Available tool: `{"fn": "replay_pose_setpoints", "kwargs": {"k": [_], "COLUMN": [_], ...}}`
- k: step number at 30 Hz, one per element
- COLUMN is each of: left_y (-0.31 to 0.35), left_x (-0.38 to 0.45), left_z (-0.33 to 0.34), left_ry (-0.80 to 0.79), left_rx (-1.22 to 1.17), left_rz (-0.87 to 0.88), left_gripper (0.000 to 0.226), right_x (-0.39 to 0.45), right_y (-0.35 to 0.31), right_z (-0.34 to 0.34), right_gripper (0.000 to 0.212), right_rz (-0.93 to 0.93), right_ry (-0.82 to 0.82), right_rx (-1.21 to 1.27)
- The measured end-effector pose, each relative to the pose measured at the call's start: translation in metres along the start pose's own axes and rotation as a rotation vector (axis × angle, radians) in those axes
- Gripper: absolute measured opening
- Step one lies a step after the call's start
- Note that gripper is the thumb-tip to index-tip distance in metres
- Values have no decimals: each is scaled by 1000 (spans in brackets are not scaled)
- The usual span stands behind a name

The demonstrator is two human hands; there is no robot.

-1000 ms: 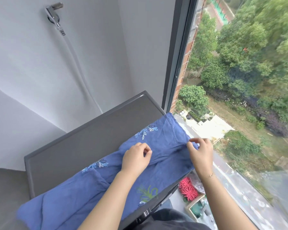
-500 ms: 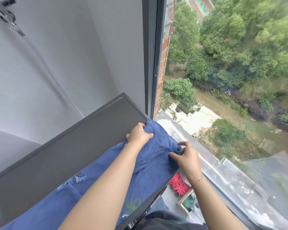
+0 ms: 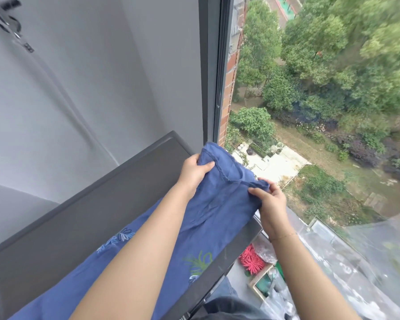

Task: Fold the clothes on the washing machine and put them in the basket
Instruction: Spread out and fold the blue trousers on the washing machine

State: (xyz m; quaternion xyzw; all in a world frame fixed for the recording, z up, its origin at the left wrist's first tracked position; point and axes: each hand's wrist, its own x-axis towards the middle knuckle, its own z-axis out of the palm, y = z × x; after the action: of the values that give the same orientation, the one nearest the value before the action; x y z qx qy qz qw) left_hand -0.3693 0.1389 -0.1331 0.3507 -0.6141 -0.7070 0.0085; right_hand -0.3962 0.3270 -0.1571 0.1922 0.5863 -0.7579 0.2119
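Firmly both hands [image 3: 194, 172] on garment [image 3: 219, 204]

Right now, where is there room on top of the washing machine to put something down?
The washing machine's dark top is bare along its far side, between the raised back edge by the grey wall and the blue embroidered garment. The near side is crowded: the garment covers it, with the left hand and right hand gripping its end.

Both forearms are bare, with no sleeves in sight up to the frame's lower edge. A thin gold-coloured chain bracelet [image 3: 283, 236] circles the wrist below the right hand [image 3: 269, 200], while the left hand [image 3: 194, 172] wears nothing visible. At six o'clock, dark denim-like trousers [image 3: 226, 307] show.
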Motion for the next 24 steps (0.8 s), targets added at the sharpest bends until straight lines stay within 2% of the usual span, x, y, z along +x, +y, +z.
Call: {"fn": "replay_pose_setpoints", "kwargs": {"k": [3,6,11,17,21,22,24], "left_y": [22,42,50,41,24,15,-6], "left_x": [5,4,-15,-73,-109,-118,-137], "left_z": [10,8,-41,-130,-184,-201,-236], "left_ry": [-42,-80,-123,-137,-164,-154,-108], "left_rx": [-37,-40,22,174,350,377,384], "left_rz": [49,97,165,232,219,200,176], "left_gripper": [21,25,30,23,7,11,41], "right_x": [6,-1,-38,-114,-156,-168,-193], "right_y": [-24,-42,-43,-8,24,36,62], "right_z": [2,13,34,69,82,86,93], "right_gripper": [38,44,48,45,39,36,33], "right_rz": [-69,-58,16,74,98,97,90], "right_ry": [-6,-72,-191,-378,-502,-520,-560], "right_rx": [140,261,313,206,84,21,-85]}}
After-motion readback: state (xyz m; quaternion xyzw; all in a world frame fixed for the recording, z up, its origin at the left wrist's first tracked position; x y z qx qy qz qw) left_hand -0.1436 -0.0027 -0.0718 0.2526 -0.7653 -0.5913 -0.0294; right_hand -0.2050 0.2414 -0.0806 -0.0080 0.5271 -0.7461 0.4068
